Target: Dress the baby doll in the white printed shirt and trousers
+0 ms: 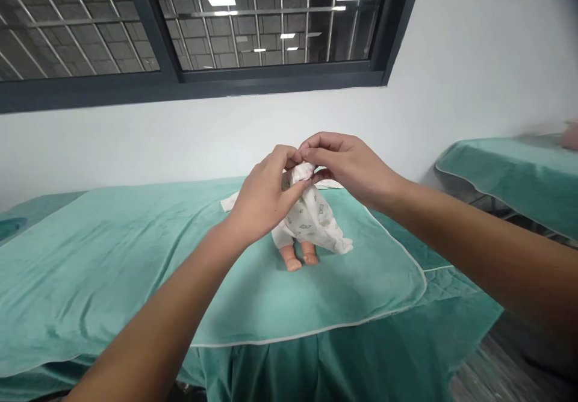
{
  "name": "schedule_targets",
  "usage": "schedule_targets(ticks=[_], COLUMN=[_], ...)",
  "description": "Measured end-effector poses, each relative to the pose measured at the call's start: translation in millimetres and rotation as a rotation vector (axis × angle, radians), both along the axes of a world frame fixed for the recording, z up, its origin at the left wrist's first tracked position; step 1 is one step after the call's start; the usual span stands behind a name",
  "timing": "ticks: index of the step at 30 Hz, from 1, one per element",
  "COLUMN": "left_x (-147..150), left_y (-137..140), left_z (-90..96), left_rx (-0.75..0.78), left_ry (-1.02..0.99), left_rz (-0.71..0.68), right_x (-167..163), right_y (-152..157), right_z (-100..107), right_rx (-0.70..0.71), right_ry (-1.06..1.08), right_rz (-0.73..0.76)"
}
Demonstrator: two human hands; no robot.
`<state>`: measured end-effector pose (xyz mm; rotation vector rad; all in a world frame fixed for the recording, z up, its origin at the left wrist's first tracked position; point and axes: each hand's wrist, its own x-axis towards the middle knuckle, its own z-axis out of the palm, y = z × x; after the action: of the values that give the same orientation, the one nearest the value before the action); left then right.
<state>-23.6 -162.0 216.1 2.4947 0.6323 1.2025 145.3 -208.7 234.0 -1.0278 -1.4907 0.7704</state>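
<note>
Item: your left hand [258,200], thumb and fingers closed on bunched white fabric. Item: your right hand [350,164], fingertips pinched on the same fabric, meeting those of your left. Item: white printed garment [311,218], small dark motifs; its upper end gathered between your hands, the rest hanging just below them, one corner trailing below your right hand. Item: doll [289,259], directly below your hands; two bare lower legs and feet show beneath the garment, the upper part hidden from you by your hands and the fabric. Item: white cloth [229,202], an edge visible just beyond your left hand. Item: green cover [343,299], pale-edged, spread beneath your hands and under the doll. Item: dark-framed window [275,80], well beyond and above both hands.
</note>
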Motion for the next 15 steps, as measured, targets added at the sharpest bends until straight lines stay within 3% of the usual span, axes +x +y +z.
schedule_targets(ticks=[4, 8, 12, 15], left_x=[-5.2, -10.9, -12.0, -14.2], left_y=[-2.6, 4.8, 8.2, 7.7], left_z=[22.2, 35.2, 37.1, 32.1], left_rx=[-0.101, -0.271, -0.535, -0.735], left_ry=[-0.069, -0.244, -0.364, -0.286], left_rz=[-0.004, -0.065, -0.189, -0.319], right_x=[8.7, 17.3, 15.6, 11.9], right_y=[-6.9, -6.7, -3.6, 0.0], right_z=[10.6, 26.4, 33.8, 24.2], right_rx=[0.077, 0.247, 0.237, 0.165], right_ry=[-0.259, -0.491, -0.301, -0.061], right_rz=[0.004, -0.166, -0.137, -0.048])
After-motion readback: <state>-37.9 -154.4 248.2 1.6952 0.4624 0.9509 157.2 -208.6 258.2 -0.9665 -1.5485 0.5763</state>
